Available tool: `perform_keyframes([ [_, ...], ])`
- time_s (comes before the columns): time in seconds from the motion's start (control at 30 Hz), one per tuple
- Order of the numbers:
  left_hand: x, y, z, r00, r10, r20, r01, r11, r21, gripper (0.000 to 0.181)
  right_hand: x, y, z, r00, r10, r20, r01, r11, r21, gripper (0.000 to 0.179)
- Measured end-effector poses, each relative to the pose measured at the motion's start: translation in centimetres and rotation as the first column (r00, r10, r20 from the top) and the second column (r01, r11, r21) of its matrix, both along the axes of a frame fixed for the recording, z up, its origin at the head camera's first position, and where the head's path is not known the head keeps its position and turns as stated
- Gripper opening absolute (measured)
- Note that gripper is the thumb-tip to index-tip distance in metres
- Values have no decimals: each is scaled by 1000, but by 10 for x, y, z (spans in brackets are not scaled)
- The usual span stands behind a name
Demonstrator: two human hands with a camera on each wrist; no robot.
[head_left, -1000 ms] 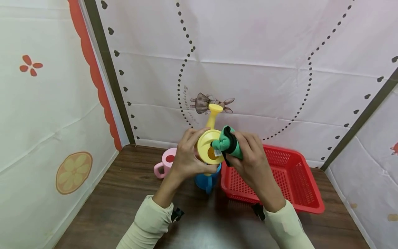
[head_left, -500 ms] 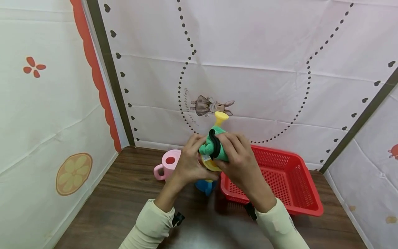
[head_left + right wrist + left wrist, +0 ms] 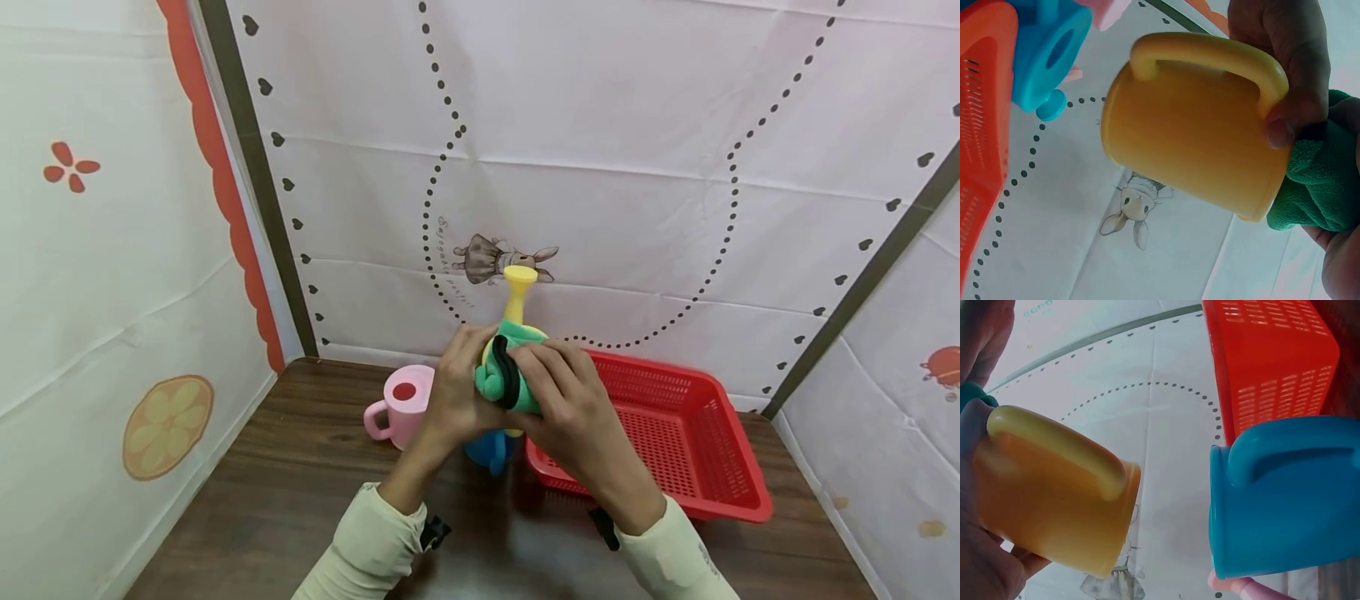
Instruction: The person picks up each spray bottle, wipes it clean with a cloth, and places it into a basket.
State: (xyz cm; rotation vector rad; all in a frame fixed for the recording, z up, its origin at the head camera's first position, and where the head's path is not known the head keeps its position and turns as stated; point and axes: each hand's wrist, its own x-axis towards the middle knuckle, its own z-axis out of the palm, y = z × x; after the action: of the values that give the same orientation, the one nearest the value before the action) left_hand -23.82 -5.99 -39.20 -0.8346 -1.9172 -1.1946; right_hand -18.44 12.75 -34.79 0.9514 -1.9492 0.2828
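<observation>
Here the left hand point(image 3: 459, 390) has a firm grip round the yellow plastic watering can point(image 3: 1191, 128), thumb up by its curved handle point(image 3: 1210, 53). The can is in the air above the table, its flared yellow spout point(image 3: 519, 292) pointing at the back wall. And in from the other side comes the right hand point(image 3: 573, 404), fingers curled over a bunched green fleecy cloth with black trim point(image 3: 491, 382), holding it right on the top of the can and covering most of the mouth in the head view.

Directly below, a gap between them, stands the blue plastic watering can point(image 3: 1288, 512). To its left on the dark wood-grain table point(image 3: 255, 508) is the pink plastic watering can point(image 3: 408, 415), upright, handle out to the left, a red opening in its top. Over on the right, the red perforated plastic basket point(image 3: 663, 446) sits near the blue can.

Behind it all hangs a white printed sheet point(image 3: 600, 125) with dotted lines, and just beyond the spout a printed rabbit in a dress point(image 3: 480, 258). Cream sleeves point(image 3: 375, 533) cover both forearms.
</observation>
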Motion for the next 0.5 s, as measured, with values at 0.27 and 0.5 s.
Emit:
perform_keyframes([
  [0.27,0,-10,4,999,38,36,-40,998,45,107,3,8,-5,999,-24,40,26,999,-41,85],
  [0.5,1,-16,5,986,-116,123,92,979,184,95,-2,17,-5,991,102,81,-83,973,-217,58],
])
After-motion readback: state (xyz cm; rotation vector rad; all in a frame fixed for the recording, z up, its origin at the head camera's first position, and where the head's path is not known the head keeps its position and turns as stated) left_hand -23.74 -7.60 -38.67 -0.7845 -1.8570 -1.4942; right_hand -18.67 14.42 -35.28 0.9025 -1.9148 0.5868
